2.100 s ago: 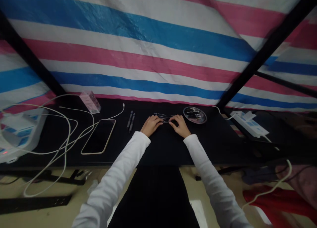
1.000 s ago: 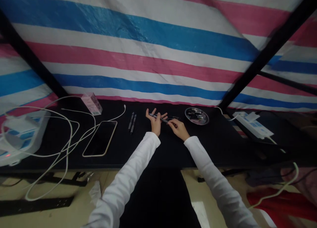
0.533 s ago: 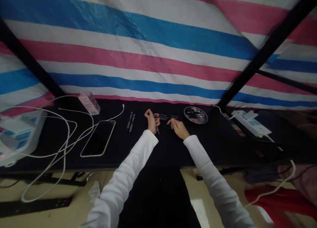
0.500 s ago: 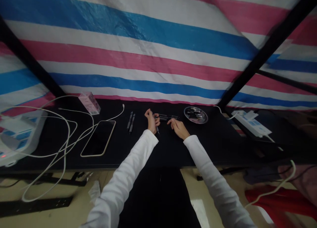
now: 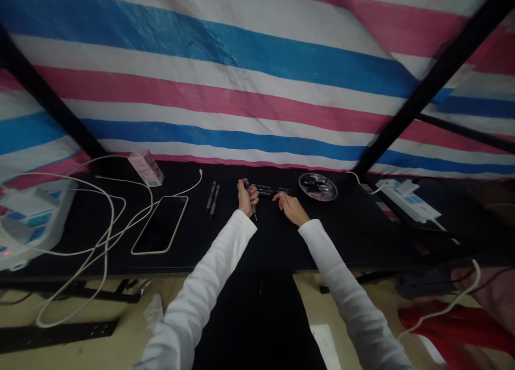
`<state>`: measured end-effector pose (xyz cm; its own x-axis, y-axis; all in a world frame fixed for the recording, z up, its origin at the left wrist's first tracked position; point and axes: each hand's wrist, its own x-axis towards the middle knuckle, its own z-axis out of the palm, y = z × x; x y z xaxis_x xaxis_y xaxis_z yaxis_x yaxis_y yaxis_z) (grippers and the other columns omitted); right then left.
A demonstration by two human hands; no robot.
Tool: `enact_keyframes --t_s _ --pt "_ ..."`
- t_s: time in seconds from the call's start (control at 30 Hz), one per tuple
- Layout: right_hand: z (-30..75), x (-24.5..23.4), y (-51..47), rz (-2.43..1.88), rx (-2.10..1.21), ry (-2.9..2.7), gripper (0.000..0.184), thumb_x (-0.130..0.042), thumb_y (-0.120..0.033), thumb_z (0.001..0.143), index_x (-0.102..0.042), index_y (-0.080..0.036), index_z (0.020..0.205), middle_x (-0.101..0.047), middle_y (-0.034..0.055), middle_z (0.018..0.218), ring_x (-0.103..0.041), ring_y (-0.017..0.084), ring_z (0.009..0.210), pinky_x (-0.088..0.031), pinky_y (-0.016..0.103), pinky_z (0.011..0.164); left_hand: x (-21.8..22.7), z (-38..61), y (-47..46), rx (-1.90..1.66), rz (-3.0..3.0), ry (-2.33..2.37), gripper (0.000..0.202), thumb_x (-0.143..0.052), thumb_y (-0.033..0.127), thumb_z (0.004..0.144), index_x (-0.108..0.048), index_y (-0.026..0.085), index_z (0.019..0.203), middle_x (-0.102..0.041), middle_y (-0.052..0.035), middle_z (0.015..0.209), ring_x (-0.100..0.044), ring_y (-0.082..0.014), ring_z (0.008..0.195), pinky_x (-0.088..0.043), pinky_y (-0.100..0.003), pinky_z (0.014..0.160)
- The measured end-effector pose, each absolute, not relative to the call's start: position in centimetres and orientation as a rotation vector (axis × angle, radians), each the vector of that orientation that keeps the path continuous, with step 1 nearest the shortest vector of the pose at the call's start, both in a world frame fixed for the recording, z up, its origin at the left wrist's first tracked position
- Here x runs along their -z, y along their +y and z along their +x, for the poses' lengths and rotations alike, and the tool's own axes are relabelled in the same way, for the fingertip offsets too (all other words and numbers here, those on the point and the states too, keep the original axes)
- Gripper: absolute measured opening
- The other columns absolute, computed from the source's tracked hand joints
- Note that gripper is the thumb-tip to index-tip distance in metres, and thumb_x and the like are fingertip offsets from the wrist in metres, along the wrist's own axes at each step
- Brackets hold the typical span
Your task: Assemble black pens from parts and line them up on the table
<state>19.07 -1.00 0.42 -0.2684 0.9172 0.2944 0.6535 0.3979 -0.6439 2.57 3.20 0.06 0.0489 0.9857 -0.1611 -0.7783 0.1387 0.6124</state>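
Near the middle of the black table, my left hand (image 5: 246, 199) is closed round a dark pen (image 5: 254, 211), its pointed tip facing down toward me. Just to the right, several dark pens (image 5: 263, 190) lie side by side, partly covered by my hands. My right hand (image 5: 292, 208) is at their right end with its fingers bent and the fingertips pinched together. Whatever sits between those fingertips is too small to make out. Two more grey-black pens (image 5: 213, 199) lie apart on the left. A round metal dish (image 5: 335, 194) with small dark parts in it stands to the right.
On the left are a phone (image 5: 160, 225), a pink box (image 5: 145, 168), looping white cables (image 5: 108, 220) and a white power strip (image 5: 38, 220). Another power strip (image 5: 411, 199) lies right. Striped sheeting (image 5: 241, 102) hangs behind, between black frame posts (image 5: 426, 86).
My left hand has turned slightly and its fingers have closed round the pen, which shows more plainly now. My right hand has barely moved.
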Motion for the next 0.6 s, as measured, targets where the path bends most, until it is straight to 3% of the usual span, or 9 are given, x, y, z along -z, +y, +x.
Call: enact_keyframes --t_s 0.43,0.6 --pt "19.40 -0.18 -0.75 -1.357 -0.510 -2.006 0.049 -0.017 -0.047 0.093 -0.058 -0.021 0.091 -0.049 -0.0021 0.058 -0.052 0.013 0.058 -0.039 0.025 0.065 -0.69 2.65 2.98 -1.440 0.450 0.719 0.016 -0.034 0.042 0.088 -0.033 0.026 0.091 -0.025 0.0094 0.056 -0.019 -0.0014 0.033 -0.003 -0.013 0.035" --pt "19.51 -0.16 -0.73 -1.359 -0.507 -1.995 0.049 -0.017 -0.046 0.093 -0.058 -0.020 0.090 -0.048 -0.0023 0.057 -0.052 0.013 0.058 -0.039 0.025 0.066 -0.36 2.68 3.14 -1.484 0.525 0.760 0.021 -0.040 0.045 0.087 -0.030 0.026 0.089 -0.028 0.0100 0.057 -0.019 -0.0004 0.034 -0.006 -0.011 0.035"
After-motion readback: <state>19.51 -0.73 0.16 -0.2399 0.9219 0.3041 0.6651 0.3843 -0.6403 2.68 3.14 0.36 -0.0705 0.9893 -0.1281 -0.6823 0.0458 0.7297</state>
